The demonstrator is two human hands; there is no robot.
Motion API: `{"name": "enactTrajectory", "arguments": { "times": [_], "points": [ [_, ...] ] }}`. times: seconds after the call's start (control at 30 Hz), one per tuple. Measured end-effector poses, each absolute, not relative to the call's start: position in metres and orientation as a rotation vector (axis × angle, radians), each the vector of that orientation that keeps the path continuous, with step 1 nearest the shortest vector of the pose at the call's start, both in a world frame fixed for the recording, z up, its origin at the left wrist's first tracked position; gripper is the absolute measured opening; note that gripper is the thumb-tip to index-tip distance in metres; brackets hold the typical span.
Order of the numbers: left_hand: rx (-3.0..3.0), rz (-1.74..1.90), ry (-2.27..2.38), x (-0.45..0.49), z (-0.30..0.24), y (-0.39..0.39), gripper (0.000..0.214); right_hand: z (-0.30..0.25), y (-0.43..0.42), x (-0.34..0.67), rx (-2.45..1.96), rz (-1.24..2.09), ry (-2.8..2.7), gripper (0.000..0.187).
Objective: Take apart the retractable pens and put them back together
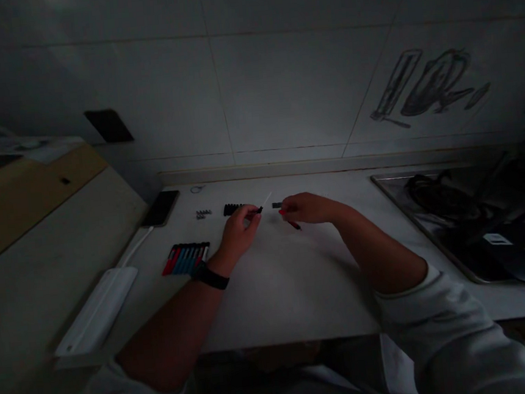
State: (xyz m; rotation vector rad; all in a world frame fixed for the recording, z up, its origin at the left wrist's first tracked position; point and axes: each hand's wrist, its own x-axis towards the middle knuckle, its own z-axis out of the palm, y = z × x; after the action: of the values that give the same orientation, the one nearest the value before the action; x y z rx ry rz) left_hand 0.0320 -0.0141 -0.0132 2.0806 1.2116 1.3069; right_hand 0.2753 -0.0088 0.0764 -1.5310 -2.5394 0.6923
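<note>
My left hand [240, 228], with a black band on its wrist, pinches a small black piece [259, 209]. A thin white stick [267, 199] slants up from that piece. Across a short gap, my right hand [307, 208] has its fingers closed on a small red piece [281, 212]. Just below these fingers shows a slim dark red and black piece [295, 225]; I cannot tell whether it joins the red one. Small dark pieces [277, 205] lie beside the right fingertips. A row of black pieces [233, 209] lies behind my left hand.
Several red, blue and white pen-like barrels [186, 259] lie side by side at left. Small metallic pieces [203, 214] lie farther back. A phone [161, 208] and a white power strip [98, 311] border the left; a metal-rimmed tray or sink [424, 232] with dark items is at right.
</note>
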Motion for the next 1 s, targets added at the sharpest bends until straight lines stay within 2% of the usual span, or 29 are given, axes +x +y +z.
{"name": "enactTrajectory", "arguments": {
  "times": [0.23,0.8,1.0],
  "points": [
    [2.072,1.351,1.202,0.032,-0.009,-0.018,0.010,0.081,-0.006,0.282,-1.403,0.451,-2.238,0.016],
    [2.151,1.320,1.187,0.032,-0.006,-0.018,0.013,0.076,-0.007,0.278,-1.385,0.135,-2.481,0.020],
    [2.197,1.263,1.174,0.033,-0.003,-0.021,0.009,0.065,-0.015,0.260,-1.358,0.125,-2.522,0.017]
  ]
}}
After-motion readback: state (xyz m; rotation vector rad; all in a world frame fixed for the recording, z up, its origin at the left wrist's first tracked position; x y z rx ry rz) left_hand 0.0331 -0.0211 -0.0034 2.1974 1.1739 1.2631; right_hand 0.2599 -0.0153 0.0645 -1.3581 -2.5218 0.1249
